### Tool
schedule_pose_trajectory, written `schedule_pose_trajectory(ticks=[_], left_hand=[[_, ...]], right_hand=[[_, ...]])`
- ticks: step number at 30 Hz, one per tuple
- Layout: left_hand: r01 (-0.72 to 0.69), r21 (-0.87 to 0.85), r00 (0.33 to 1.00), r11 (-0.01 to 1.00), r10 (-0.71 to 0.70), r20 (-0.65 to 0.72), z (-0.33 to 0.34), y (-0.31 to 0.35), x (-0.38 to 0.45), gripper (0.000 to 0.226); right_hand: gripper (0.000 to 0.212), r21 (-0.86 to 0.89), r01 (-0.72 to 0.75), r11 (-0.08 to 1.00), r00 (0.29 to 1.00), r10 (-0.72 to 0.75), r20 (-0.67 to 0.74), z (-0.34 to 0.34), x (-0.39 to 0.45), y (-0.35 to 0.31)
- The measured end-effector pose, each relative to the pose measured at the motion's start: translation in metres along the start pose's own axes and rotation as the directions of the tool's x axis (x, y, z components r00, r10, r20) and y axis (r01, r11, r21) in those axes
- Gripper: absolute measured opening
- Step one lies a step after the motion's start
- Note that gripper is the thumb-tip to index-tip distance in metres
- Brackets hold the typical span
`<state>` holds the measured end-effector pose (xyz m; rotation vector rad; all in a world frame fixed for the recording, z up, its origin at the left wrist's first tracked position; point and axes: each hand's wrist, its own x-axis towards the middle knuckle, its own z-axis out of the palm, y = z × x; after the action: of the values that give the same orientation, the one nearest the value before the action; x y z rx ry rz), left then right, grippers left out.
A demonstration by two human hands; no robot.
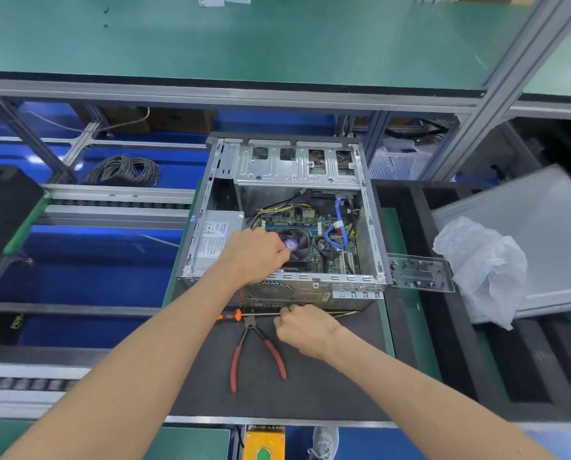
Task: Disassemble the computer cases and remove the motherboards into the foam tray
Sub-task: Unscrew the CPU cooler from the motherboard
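Observation:
An open grey computer case (297, 167) lies on a dark mat. Inside it sits the green motherboard (335, 260) with a black CPU fan (294, 245), blue cables and a silver power supply (213, 240). My left hand (256, 252) reaches into the case, fingers curled on the near-left edge of the fan. My right hand (305, 328) is at the case's rear panel, fingers curled against the shaft of a long screwdriver (234, 316) with an orange handle that lies on the mat. Black foam tray (443, 327) with long slots stands to the right.
Red-handled pliers (257, 350) lie on the mat in front of the case. A removed metal bracket (420, 272), a grey side panel (543, 234) and a crumpled white plastic bag (480, 263) rest on the foam tray. A coil of black cable (123, 171) lies far left.

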<state>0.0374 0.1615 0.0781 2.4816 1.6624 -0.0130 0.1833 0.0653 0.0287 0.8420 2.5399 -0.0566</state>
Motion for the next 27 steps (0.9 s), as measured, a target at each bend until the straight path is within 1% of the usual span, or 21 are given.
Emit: schedule_pose_trajectory(ticks=[3,6,8,9,10,11,13,14,16,17,18,20,23,25,26,27], left_hand=[[0.007,-0.009,1.0,1.0,-0.007,-0.001,0.0,0.0,0.0,0.048],[0.011,-0.013,1.0,1.0,-0.01,0.011,0.003,-0.001,0.0,0.049],[0.02,-0.021,1.0,1.0,-0.019,0.023,0.003,-0.001,-0.001,0.047],[0.023,-0.028,0.999,0.999,-0.022,0.026,0.003,-0.001,-0.002,0.043],[0.016,-0.04,1.0,0.999,-0.015,0.027,0.003,0.0,-0.003,0.04],[0.015,-0.056,1.0,0.998,-0.013,0.023,0.002,0.0,-0.003,0.037],[0.038,-0.1,0.999,0.994,-0.037,0.009,0.002,-0.001,-0.002,0.029],[0.059,-0.121,0.998,0.991,-0.058,0.011,0.001,-0.001,0.0,0.021],[0.097,-0.157,0.995,0.983,-0.092,0.04,0.0,0.0,0.008,0.008],[0.1,-0.178,0.994,0.979,-0.09,0.062,0.0,0.001,0.013,0.015],[0.097,-0.21,0.993,0.973,-0.081,0.085,0.001,0.003,0.019,0.025],[0.109,-0.254,0.989,0.961,-0.079,0.125,0.002,0.011,0.032,0.044],[0.158,-0.217,0.97,0.963,-0.111,0.216,0.01,0.021,0.049,0.07],[0.179,-0.19,0.95,0.965,-0.119,0.289,0.017,0.025,0.058,0.087],[0.178,-0.183,0.942,0.967,-0.114,0.315,0.02,0.027,0.062,0.091],[0.174,-0.18,0.938,0.968,-0.106,0.331,0.024,0.029,0.066,0.09]], right_hand=[[0.034,0.016,0.051,0.999,0.998,-0.051,-0.025,-0.013,-0.006,-0.001],[0.031,0.09,0.126,0.988,0.987,-0.116,-0.109,-0.044,-0.024,-0.001],[0.027,0.231,0.148,0.962,0.971,-0.097,-0.219,-0.07,-0.041,0.01],[0.027,0.338,0.149,0.929,0.958,-0.051,-0.281,-0.085,-0.05,0.021],[0.026,0.454,0.144,0.88,0.937,0.026,-0.348,-0.099,-0.059,0.035],[0.025,0.558,0.145,0.817,0.901,0.124,-0.415,-0.113,-0.067,0.051],[0.021,0.69,0.161,0.705,0.786,0.332,-0.522,-0.136,-0.082,0.085],[0.019,0.718,0.156,0.679,0.719,0.42,-0.553,-0.143,-0.086,0.1],[0.015,0.726,0.107,0.679,0.612,0.531,-0.587,-0.147,-0.083,0.126],[0.014,0.723,0.066,0.688,0.586,0.56,-0.586,-0.146,-0.077,0.137],[0.013,0.721,0.022,0.693,0.579,0.579,-0.574,-0.145,-0.071,0.145],[0.012,0.704,-0.051,0.708,0.589,0.591,-0.551,-0.14,-0.059,0.156],[0.01,0.636,-0.113,0.763,0.593,0.566,-0.573,-0.13,-0.045,0.16],[0.009,0.595,-0.123,0.794,0.591,0.54,-0.599,-0.126,-0.04,0.16],[0.008,0.584,-0.127,0.802,0.59,0.534,-0.605,-0.126,-0.039,0.161],[0.008,0.578,-0.132,0.806,0.592,0.531,-0.606,-0.125,-0.038,0.163]])
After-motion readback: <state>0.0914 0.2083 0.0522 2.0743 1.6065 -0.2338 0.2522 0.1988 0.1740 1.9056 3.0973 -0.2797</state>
